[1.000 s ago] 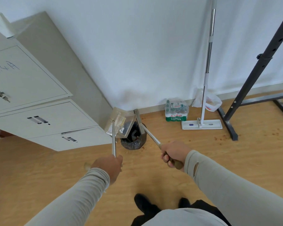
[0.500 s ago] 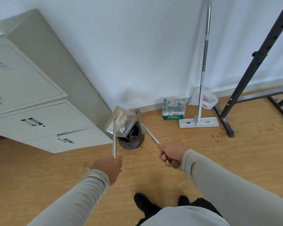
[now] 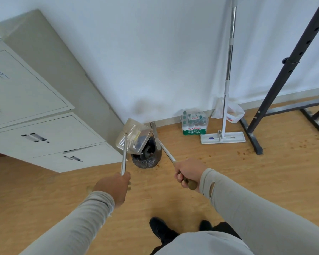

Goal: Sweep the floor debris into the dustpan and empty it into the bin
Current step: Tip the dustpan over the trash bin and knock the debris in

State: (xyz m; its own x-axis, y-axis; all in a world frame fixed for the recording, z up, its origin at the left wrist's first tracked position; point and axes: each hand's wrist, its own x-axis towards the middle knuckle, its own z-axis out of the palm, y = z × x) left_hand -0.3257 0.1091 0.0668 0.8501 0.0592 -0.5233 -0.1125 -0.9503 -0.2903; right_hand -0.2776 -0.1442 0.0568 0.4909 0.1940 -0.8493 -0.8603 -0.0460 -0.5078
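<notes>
My left hand (image 3: 113,186) grips the long metal handle of a steel dustpan (image 3: 132,136), which is tipped over a small bin with a black liner (image 3: 147,159). Dark and white scraps show at the pan's lower edge above the bin's mouth. My right hand (image 3: 189,173) grips the wooden end of a metal-handled broom (image 3: 156,137), whose narrow head stands beside the pan over the bin. Brown crumbs (image 3: 247,150) lie scattered on the wooden floor to the right.
A beige filing cabinet (image 3: 50,129) stands close left of the bin. Against the wall are a pack of water bottles (image 3: 194,124), a flat mop (image 3: 223,138) and a white plastic bag (image 3: 232,113). A black metal rack (image 3: 276,100) stands at the right. My shoes (image 3: 162,230) are below.
The view has shifted slightly. The dustpan and broom stay over the bin, the pan tipped a little further; both hands keep their grip.
</notes>
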